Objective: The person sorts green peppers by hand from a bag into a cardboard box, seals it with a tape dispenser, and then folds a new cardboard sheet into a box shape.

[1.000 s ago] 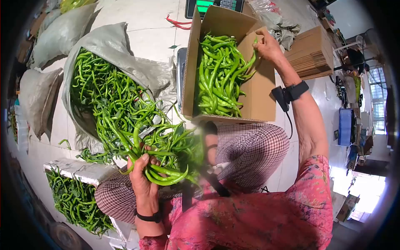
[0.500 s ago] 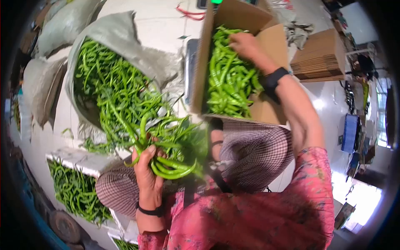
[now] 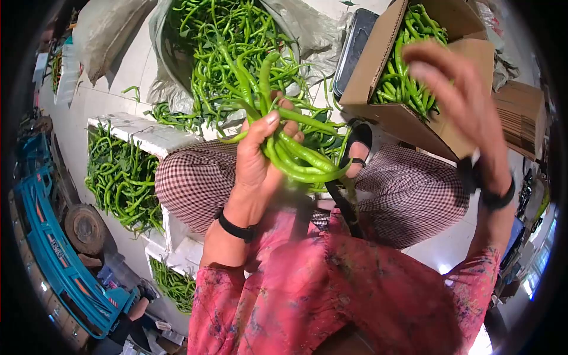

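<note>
Several long green peppers (image 3: 302,155) are held in a bunch by my left hand (image 3: 260,142), which is closed round them above my lap. Some stick up past the thumb and others curve out to the right. My right hand (image 3: 452,77), blurred by motion, is raised over the right side of a cardboard box (image 3: 384,121), its fingers apart and nothing visible in them. Green peppers (image 3: 408,77) lie inside the box. Beyond my left hand, a woven sack (image 3: 168,53) lies open with many green peppers (image 3: 236,35) spilling from its mouth.
White foam boxes (image 3: 142,133) with green peppers stand at the left. A dark flat device (image 3: 355,50) lies beside the cardboard box. Flattened cartons (image 3: 518,115) are at the right, a full sack (image 3: 109,32) at the upper left, a blue vehicle frame (image 3: 56,236) lower left.
My right hand has lifted off the peppers in the box and its fingers have spread. My left hand still holds its bunch. The view has shifted, showing more of the lower left.
</note>
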### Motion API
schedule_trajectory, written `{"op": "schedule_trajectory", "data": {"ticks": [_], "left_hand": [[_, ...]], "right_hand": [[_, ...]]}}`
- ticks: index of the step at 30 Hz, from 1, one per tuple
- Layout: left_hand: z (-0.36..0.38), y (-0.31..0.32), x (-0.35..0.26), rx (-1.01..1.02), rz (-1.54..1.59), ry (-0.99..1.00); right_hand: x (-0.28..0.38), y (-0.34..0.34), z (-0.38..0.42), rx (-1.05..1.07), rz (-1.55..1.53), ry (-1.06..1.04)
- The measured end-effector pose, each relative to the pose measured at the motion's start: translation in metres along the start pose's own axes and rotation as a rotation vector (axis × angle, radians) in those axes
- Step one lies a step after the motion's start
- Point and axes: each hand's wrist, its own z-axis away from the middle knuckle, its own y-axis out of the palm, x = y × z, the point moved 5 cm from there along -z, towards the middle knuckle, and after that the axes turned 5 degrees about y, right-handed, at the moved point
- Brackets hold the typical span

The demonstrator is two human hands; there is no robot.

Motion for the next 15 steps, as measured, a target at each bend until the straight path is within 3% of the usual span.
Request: {"op": "schedule_trajectory", "data": {"ticks": [2, 4, 8, 12, 14, 15], "left_hand": [[0.001, 0.002, 0.003, -0.007, 0.024, 0.007], [0.002, 0.001, 0.005, -0.026, -0.069, 0.035], [0.005, -0.004, 0.012, 0.001, -0.166, 0.053], [0.003, -0.019, 0.01, 0.002, -0.064, 0.048], [0.007, -0.014, 0.006, 0.018, -0.043, 0.053], [0.006, -0.013, 0.01, 0.015, 0.0, 0.028]], "right_hand": [[0.044, 0.031, 0.025, 0.249, -0.192, 0.166], [0.07, 0.064, 0.045, 0.177, 0.113, -0.197], [0.076, 0.117, 0.056, 0.134, 0.223, -0.26], [0.065, 0.143, 0.057, 0.103, 0.023, -0.173], [0.054, 0.142, 0.056, 0.36, -0.194, 0.256], [0.052, 0.131, 0.053, 0.508, -0.298, 0.335]]}}
